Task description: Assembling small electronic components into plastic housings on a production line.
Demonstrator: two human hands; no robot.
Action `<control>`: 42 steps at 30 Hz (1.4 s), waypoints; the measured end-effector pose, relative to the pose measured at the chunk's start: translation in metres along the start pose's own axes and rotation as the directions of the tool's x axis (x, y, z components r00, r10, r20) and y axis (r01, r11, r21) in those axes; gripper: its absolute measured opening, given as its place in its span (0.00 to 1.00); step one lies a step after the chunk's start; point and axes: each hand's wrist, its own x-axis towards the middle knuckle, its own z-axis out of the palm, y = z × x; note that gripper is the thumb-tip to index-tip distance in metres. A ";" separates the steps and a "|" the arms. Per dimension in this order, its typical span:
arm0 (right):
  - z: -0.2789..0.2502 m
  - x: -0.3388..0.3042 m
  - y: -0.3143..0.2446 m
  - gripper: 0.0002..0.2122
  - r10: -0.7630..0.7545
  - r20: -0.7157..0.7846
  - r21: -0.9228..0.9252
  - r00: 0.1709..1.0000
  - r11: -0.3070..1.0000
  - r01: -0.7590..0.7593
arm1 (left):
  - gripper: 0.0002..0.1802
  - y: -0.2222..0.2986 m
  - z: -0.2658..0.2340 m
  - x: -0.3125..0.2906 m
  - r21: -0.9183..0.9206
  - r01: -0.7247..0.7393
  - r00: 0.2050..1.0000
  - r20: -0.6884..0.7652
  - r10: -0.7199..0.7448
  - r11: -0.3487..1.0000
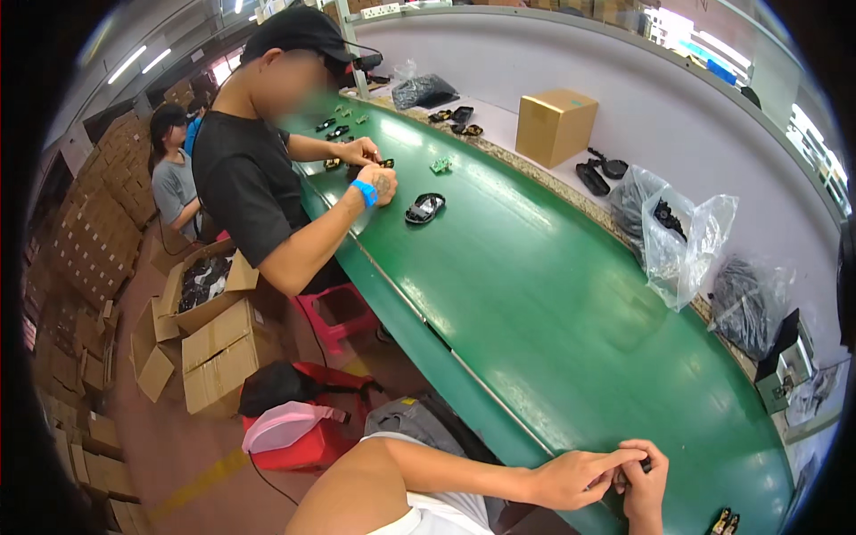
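Observation:
Over the near edge of the green work surface (535, 294), my left hand (575, 479) and my right hand (646, 486) meet, fingers curled together. A sliver of a small dark thing (646, 465) shows between the fingers of my right hand; the rest is covered, so its kind cannot be told. The fingertips of my left hand press against the same spot. To the right of my hands, by the lower edge of the view, lies a small black and yellow part (725, 522).
A co-worker (245, 169) in black handles a small part at the far left of the surface. Nearby lie a black oval housing (425, 208) and a green circuit board (441, 165). Along the back ledge stand a cardboard box (555, 127) and plastic bags (682, 241). A red stool (299, 437) is at left.

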 end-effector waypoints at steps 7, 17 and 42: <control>-0.006 -0.001 -0.010 0.11 0.163 0.155 0.289 0.974 0.936 -0.202 | 0.24 0.004 0.002 -0.003 -0.017 -0.208 0.978 0.001 0.208 0.978; -0.035 0.004 -0.006 0.17 0.095 0.287 0.361 0.953 0.911 -0.199 | 0.15 0.008 -0.001 -0.009 -0.011 -0.162 0.962 0.219 0.160 0.987; 0.088 0.067 -0.025 0.08 0.184 -0.057 0.361 0.981 0.920 -0.151 | 0.15 -0.026 -0.139 0.066 0.336 -0.708 0.703 0.241 0.669 0.622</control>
